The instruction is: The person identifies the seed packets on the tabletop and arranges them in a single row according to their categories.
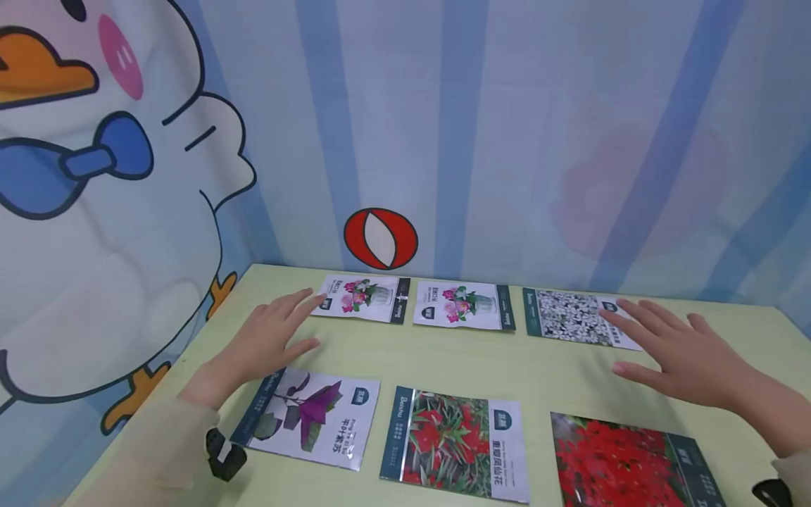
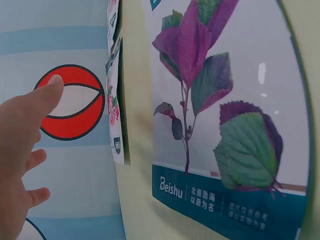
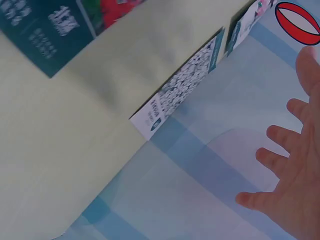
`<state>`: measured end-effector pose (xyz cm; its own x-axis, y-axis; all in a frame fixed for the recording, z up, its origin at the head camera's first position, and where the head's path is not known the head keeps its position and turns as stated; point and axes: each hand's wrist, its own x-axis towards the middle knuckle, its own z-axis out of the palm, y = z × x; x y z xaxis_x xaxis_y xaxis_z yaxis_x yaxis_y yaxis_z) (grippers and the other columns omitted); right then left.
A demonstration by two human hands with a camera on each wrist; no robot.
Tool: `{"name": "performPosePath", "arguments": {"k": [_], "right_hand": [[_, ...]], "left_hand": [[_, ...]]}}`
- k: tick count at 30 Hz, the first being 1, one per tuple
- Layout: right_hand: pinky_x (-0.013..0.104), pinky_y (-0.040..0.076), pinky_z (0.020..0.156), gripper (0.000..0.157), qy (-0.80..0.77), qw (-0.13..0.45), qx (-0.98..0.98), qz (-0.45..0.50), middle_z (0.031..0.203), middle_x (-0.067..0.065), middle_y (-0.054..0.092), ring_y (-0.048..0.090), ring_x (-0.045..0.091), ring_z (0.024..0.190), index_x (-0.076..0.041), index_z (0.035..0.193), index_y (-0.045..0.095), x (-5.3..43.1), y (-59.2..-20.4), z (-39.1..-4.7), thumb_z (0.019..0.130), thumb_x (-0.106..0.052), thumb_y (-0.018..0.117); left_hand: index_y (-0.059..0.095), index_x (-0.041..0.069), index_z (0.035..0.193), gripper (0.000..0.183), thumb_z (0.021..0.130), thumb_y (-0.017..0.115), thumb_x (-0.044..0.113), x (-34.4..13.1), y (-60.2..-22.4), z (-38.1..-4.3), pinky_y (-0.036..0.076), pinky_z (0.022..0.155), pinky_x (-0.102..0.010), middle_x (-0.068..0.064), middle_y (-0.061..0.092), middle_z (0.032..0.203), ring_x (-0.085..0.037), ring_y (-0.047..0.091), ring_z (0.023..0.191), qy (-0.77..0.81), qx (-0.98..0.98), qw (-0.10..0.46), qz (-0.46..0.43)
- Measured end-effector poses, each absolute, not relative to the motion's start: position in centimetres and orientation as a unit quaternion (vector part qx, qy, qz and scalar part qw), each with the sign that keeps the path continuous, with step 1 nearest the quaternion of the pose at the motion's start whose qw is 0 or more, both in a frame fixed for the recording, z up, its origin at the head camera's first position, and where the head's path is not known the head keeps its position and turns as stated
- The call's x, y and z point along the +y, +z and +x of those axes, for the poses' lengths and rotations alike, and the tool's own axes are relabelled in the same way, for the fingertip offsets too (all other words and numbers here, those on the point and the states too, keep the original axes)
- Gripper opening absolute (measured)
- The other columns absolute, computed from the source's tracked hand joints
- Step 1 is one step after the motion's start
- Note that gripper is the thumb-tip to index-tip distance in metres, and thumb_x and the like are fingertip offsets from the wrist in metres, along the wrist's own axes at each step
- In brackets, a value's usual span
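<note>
Head view, left hand: the left hand (image 1: 272, 338) is seen spread flat with straight fingers above the table (image 1: 545, 373), at 9 o'clock of the scene; its fingertips lie just beside the left pink-flower seed packet (image 1: 362, 298), and nothing is held.
Head view, right hand: the right hand (image 1: 681, 352) is seen spread, fingers straight, at 3 o'clock; its fingertips overlap the edge of the white-flower seed packet (image 1: 579, 317), though contact cannot be told.
Head view, other packets: a second pink-flower seed packet (image 1: 462, 305) is laid at 12 o'clock; a purple-leaf seed packet (image 1: 312, 417), a red-flower seed packet (image 1: 455, 443) and a red-blossom seed packet (image 1: 624, 461) are laid in the near row.
Left wrist view: the fingers (image 2: 37, 102) are shown outstretched against the wall's red ball print (image 2: 70, 102); the purple-leaf seed packet (image 2: 225, 115) fills 3 o'clock.
Right wrist view: open fingers (image 3: 280, 165) are shown at 4 o'clock, apart from the white-flower seed packet (image 3: 185, 85).
</note>
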<state>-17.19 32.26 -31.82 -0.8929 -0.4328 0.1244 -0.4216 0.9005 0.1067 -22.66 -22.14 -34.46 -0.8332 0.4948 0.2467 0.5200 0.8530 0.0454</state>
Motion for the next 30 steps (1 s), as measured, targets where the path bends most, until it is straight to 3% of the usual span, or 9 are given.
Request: {"name": "performPosePath", "arguments": {"k": [7, 14, 30], "right_hand": [[0.070, 0.031, 0.087, 0.067, -0.020, 0.064, -0.966, 0.251, 0.137, 0.020, 0.041, 0.037, 0.041, 0.123, -0.010, 0.139, 0.041, 30.4, -30.5, -18.6, 0.087, -0.049, 0.058], [0.061, 0.039, 0.090, 0.061, 0.037, 0.042, -0.961, 0.270, 0.132, 0.022, 0.047, 0.045, 0.043, 0.117, -0.004, 0.137, 0.043, 27.6, -30.0, -20.6, 0.088, -0.036, 0.062], [0.056, 0.033, 0.099, 0.054, 0.178, -0.038, -0.945, 0.272, 0.138, 0.024, 0.041, 0.039, 0.042, 0.124, 0.001, 0.139, 0.038, 21.3, -29.6, -24.9, 0.096, -0.028, 0.052]], "left_hand": [[0.045, 0.008, 0.136, 0.055, 0.088, 0.065, 0.026, -21.9, -33.8, -23.7, 0.035, 0.099, -0.057, -0.020, 0.040, 0.139, -0.039, 0.038, 0.126, -0.104, -0.962, 0.090, -0.236], [0.053, 0.004, 0.126, 0.041, 0.089, 0.063, 0.019, -22.6, -33.8, -24.4, 0.037, 0.097, -0.055, -0.020, 0.047, 0.132, -0.038, 0.043, 0.121, -0.171, -0.954, 0.108, -0.222], [0.025, 0.003, 0.144, 0.061, 0.095, 0.053, 0.025, -22.7, -34.2, -26.8, 0.038, 0.097, -0.055, -0.027, 0.038, 0.138, -0.044, 0.040, 0.122, -0.341, -0.933, 0.021, -0.112]]}}
